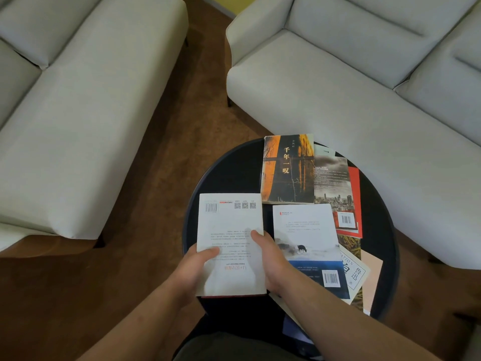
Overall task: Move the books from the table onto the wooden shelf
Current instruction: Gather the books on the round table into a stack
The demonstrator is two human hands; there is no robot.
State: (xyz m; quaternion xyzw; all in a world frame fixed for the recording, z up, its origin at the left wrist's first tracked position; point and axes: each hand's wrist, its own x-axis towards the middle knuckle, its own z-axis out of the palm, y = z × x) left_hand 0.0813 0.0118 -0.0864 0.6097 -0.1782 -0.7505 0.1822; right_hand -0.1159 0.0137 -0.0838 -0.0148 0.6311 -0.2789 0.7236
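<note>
The left hand (194, 269) and right hand (270, 261) both grasp the white book (231, 230), thumbs on its cover, at the table's (223, 173) left edge. An orange book (286, 170) lies at the far edge.

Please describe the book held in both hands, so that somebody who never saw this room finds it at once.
A round black table strewn with books stands before two pale sofas. At its left side the left hand and right hand grip a white book. Alone among its pictured neighbours, its cover is nearly plain white, with a barcode and three QR codes.
</note>
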